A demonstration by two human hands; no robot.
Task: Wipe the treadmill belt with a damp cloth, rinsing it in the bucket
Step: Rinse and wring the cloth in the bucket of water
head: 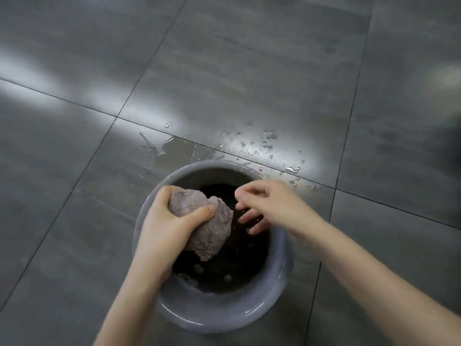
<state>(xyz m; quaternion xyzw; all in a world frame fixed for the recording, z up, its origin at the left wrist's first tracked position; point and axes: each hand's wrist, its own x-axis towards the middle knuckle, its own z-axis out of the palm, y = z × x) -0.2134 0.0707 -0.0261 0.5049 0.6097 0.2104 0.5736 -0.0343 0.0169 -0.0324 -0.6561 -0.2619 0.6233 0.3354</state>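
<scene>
A grey round bucket (pixel 214 313) stands on the floor below me, with dark water inside. My left hand (pixel 162 221) grips a bunched, wet greyish-pink cloth (pixel 212 228) above the water, thumb and fingers curled round its upper end. My right hand (pixel 269 206) hovers over the right side of the bucket, fingers spread and loose, holding nothing and a little apart from the cloth. The treadmill is out of view.
Large grey floor tiles (pixel 224 71) surround the bucket. Water drops and small puddles (pixel 267 143) lie on the tiles just beyond the bucket's far rim. A dark shape (pixel 455 151) shows at the right edge.
</scene>
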